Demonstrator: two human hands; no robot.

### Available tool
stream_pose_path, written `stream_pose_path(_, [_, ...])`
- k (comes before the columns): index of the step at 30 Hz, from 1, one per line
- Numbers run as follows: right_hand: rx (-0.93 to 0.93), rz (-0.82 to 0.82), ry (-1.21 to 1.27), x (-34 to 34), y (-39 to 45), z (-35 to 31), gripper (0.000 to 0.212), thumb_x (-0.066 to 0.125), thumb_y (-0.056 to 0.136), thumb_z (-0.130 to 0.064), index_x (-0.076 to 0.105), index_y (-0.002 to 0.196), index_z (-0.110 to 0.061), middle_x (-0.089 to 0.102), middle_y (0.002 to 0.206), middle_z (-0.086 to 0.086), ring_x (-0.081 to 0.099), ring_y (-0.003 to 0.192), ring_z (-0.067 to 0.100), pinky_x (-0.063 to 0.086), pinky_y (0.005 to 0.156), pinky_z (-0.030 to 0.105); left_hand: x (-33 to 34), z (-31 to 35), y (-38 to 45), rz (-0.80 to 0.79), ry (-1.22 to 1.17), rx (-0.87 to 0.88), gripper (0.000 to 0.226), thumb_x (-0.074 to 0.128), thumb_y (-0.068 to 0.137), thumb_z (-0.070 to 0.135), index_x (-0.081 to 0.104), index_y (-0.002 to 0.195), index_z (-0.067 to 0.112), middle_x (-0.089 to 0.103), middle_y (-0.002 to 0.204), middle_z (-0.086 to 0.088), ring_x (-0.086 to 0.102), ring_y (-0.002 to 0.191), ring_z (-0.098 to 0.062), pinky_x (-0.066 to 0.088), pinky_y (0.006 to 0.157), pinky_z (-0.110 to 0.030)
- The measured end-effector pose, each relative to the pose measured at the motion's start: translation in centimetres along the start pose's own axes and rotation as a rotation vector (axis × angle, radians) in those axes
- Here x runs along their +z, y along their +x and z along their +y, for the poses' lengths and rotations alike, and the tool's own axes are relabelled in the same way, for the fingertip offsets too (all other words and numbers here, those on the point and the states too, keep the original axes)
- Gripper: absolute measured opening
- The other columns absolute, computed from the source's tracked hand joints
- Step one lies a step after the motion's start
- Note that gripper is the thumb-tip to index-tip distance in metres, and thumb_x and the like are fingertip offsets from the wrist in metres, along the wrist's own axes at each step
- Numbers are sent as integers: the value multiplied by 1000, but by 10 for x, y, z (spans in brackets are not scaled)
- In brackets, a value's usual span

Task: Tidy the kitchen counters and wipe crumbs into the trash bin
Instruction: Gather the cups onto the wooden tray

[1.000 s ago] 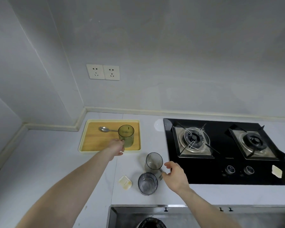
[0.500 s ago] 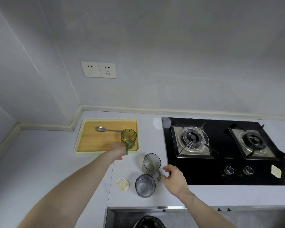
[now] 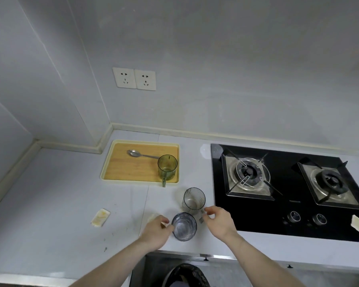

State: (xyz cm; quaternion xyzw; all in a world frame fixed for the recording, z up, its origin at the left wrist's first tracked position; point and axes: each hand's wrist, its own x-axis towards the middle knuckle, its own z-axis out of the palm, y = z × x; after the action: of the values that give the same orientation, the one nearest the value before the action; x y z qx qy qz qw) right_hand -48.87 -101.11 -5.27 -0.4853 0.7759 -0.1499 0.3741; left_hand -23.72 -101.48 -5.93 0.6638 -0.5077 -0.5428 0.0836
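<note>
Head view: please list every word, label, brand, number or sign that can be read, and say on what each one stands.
No text can be read.
Hob: a small light marking on the black glass at the front edge of the left burner, too small and blurred to read.
Knobs: only pointer lines, no figures legible.
Wall sockets: no lettering visible.
</note>
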Motion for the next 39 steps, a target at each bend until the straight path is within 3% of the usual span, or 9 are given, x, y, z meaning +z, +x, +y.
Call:
stream_pose_path(3, [8, -56, -18, 6, 3, 0, 25, 65, 90, -46, 75, 108, -33, 73, 101, -16, 69, 99, 11, 52, 81, 23, 9, -6, -6, -41, -14, -21, 54, 63, 67, 59, 63, 110, 26, 72, 90, -1, 68, 76, -18, 58, 77, -33])
stream_pose_path(6, [-1, -63, -32, 11, 2, 1, 22, 65, 91, -49, 74, 101, -31, 73, 96, -12, 69, 95, 13, 52, 79, 25, 14, -6, -7, -43, -28, -33, 47, 67, 73, 57, 61, 108, 26, 75, 81, -2, 72, 76, -17, 62, 76, -38])
stream_pose_path(10, [-9, -37, -13, 9, -4, 6, 17, 64, 93, -46, 73, 94, -30, 74, 92, -13, 68, 91, 11, 54, 81, 27, 20, 1, -10, -62, -34, -77, 39, 64, 87, 46, 54, 118, 24, 76, 71, 1, 66, 54, -13, 53, 48, -26])
stream_pose_path(12, [-1, -25, -12, 5, -9, 12, 16, 64, 93, -43, 74, 94, -30, 75, 88, -12, 68, 88, 11, 55, 80, 28, 23, 6, -10, -82, -66, -105, 32, 59, 93, 40, 50, 118, 24, 77, 73, -1, 64, 50, -15, 47, 44, -21])
stream_pose_path(16, [18, -9, 10, -1, -20, 24, 9, 66, 93, -39, 74, 92, -34, 75, 85, -11, 69, 83, 10, 56, 77, 27, 25, 14, -14, -38, -54, -93, 16, 50, 95, 35, 54, 103, 22, 76, 72, -5, 64, 50, -13, 46, 45, -22])
stream_pose_path(21, [32, -27, 17, 1, -25, 26, 13, 66, 91, -40, 74, 87, -30, 75, 83, -11, 68, 82, 9, 56, 77, 28, -7, 13, -19, 27, -113, -61, 18, 47, 98, 32, 60, 98, 19, 75, 66, -3, 64, 49, -12, 44, 44, -22])
stream_pose_path(31, [19, -77, -25, 13, -19, -12, 21, 62, 91, -48, 71, 84, -30, 75, 87, -13, 69, 87, 10, 57, 78, 29, -137, 39, 8, 393, -270, -31, 13, 50, 97, 21, 62, 100, 15, 76, 67, -4, 65, 52, -15, 47, 49, -24])
stream_pose_path(39, [54, -74, -4, 11, -22, -25, 23, 59, 94, -45, 72, 82, -31, 76, 85, -13, 69, 75, 10, 58, 68, 26, -162, 75, 60, 337, -319, -111, 21, 47, 96, 12, 60, 112, 6, 76, 83, -11, 67, 67, -20, 51, 60, -28])
